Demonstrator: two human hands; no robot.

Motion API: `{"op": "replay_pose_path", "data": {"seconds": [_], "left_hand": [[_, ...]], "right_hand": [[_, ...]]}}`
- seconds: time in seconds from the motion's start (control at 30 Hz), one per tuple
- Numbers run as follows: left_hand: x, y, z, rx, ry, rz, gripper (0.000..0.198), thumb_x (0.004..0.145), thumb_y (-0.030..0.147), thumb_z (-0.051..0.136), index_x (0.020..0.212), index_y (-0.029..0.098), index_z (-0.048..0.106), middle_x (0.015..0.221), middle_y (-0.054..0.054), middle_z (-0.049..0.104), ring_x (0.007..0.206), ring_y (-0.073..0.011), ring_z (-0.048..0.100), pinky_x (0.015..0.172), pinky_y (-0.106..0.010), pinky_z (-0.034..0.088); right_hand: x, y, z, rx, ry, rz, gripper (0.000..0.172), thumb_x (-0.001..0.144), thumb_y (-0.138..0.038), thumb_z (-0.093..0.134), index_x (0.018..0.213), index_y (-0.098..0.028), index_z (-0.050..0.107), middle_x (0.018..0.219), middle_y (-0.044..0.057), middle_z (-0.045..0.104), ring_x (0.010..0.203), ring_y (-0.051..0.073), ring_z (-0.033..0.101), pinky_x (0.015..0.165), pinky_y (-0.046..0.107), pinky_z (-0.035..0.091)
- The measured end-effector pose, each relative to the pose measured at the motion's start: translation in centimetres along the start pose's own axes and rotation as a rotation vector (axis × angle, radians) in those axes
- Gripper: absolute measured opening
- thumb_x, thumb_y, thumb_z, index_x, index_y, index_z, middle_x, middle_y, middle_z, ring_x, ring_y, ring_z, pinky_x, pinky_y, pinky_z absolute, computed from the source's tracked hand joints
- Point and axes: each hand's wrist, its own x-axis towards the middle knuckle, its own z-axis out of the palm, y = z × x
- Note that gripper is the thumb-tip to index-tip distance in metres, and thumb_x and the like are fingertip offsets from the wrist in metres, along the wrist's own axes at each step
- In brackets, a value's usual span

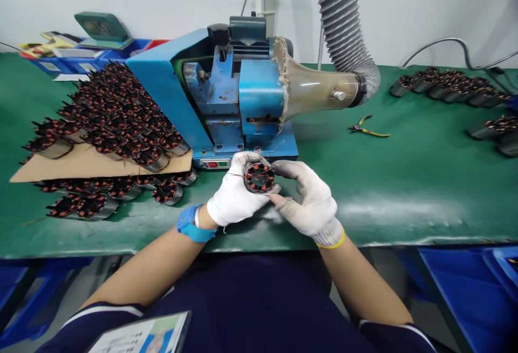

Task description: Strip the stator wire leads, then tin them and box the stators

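Observation:
A round motor stator [259,178], with copper windings and loose thin wire ends, faces up just in front of the blue machine. My left hand [237,194], in a white glove, is closed around its left side. At the stator's right edge is my right hand [309,196], gloved, with index finger and thumb bent around that edge and the thumb tip bare. Some contact between these fingertips and the stator is hard to make out. A thin wire sticks out to the left over my left glove.
Many stators [117,110] are stacked on cardboard [93,163] at left, above more stators. The blue machine [162,67] joins a grey hose [343,18]. Yellow-handled cutters [369,127] lie right of it. More stators [457,86] stand far right. Blue bins [84,64] sit behind.

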Motion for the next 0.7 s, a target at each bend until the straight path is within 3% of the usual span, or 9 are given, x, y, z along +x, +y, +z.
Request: {"op": "replay_pose_path", "data": {"seconds": [0.17, 0.27, 0.37, 0.47, 0.6, 0.7], "left_hand": [[0.0, -0.3, -0.3, 0.042, -0.077, 0.079, 0.059, 0.071, 0.019, 0.070, 0.122, 0.021, 0.041, 0.113, -0.007, 0.059, 0.100, -0.0187, 0.064, 0.091, -0.034, 0.054], [-0.1, -0.7, -0.2, 0.109, -0.122, 0.131, 0.057, 0.073, 0.017, 0.067, 0.124, 0.021, 0.041, 0.113, -0.008, 0.059, 0.098, -0.0186, 0.064, 0.089, -0.034, 0.054], [-0.2, -0.6, -0.2, 0.159, -0.151, 0.146, 0.051, 0.072, 0.017, 0.068, 0.118, 0.021, 0.044, 0.109, -0.007, 0.058, 0.096, -0.0181, 0.063, 0.086, -0.033, 0.054], [-0.2, -0.2, -0.1, 0.123, -0.027, 0.069, 0.051, 0.070, 0.021, 0.074, 0.112, 0.022, 0.045, 0.105, -0.006, 0.059, 0.094, -0.0189, 0.064, 0.085, -0.034, 0.055], [0.1, 0.6, 0.2, 0.013, 0.213, 0.020, 0.051, 0.071, 0.024, 0.078, 0.107, 0.023, 0.042, 0.103, -0.005, 0.061, 0.089, -0.0176, 0.066, 0.085, -0.037, 0.056], [0.3, 0.8, 0.5, 0.009, 0.310, 0.036, 0.049, 0.072, 0.023, 0.077, 0.105, 0.022, 0.041, 0.099, -0.004, 0.062, 0.087, -0.0158, 0.066, 0.085, -0.036, 0.057]], "right_hand": [[0.7, -1.3, 0.3, -0.249, -0.030, -0.001, 0.041, 0.081, -0.023, 0.063, 0.122, -0.020, 0.058, 0.117, 0.008, 0.065, 0.103, 0.022, 0.063, 0.093, 0.037, 0.053], [1.0, -1.9, 0.4, -0.469, -0.090, 0.026, 0.024, 0.080, -0.021, 0.061, 0.104, -0.020, 0.064, 0.101, 0.007, 0.067, 0.091, 0.022, 0.064, 0.083, 0.037, 0.053], [0.8, -1.9, 0.5, -0.538, -0.054, 0.008, 0.008, 0.079, -0.019, 0.061, 0.086, -0.020, 0.065, 0.088, 0.007, 0.066, 0.081, 0.022, 0.063, 0.075, 0.037, 0.051], [-0.1, -1.1, 0.6, -0.220, 0.166, 0.131, 0.006, 0.080, -0.022, 0.065, 0.086, -0.021, 0.064, 0.086, 0.004, 0.067, 0.080, 0.019, 0.064, 0.076, 0.035, 0.052], [-0.9, 1.0, 1.0, 0.645, 0.499, 0.616, 0.015, 0.077, -0.029, 0.070, 0.082, -0.021, 0.058, 0.069, -0.006, 0.058, 0.058, 0.009, 0.056, 0.076, 0.036, 0.057], [-0.6, 1.3, 1.7, 0.905, 0.607, 0.705, 0.023, 0.071, -0.031, 0.076, 0.082, -0.022, 0.058, 0.073, -0.007, 0.059, 0.060, 0.008, 0.057, 0.080, 0.039, 0.059]]}}
